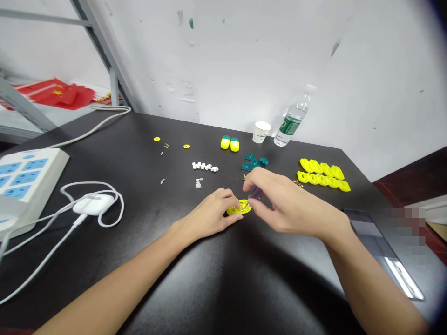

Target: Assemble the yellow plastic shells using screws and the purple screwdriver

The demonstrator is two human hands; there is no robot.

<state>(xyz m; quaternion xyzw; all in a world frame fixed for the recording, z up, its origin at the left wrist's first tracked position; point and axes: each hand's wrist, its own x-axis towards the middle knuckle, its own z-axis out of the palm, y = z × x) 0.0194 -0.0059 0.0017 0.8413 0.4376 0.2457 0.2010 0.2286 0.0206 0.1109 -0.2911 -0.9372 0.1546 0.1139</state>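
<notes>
My left hand (217, 211) pinches the edge of a small yellow plastic shell (239, 208) between thumb and fingers, holding it at the table top. Tiny metal parts show inside the open shell. In my right hand (288, 200) is a small screwdriver with a dark purple handle (256, 191), gripped between thumb and fingers. Its thin shaft reaches down to the shell; the tip's exact contact is too small to tell. Dark green shell pieces (254, 162) lie just beyond my right hand, and small brass-coloured bits (298, 183) are partly hidden behind it.
Two rows of yellow shells (323, 175) lie at the right, near a phone (380, 251). White parts (205, 166), clear rings (199, 183) and two yellow-green pieces (230, 143) sit farther back. A paper cup (261, 132), bottle (291, 122), power strip (31, 181) and charger cable (93, 204) surround them.
</notes>
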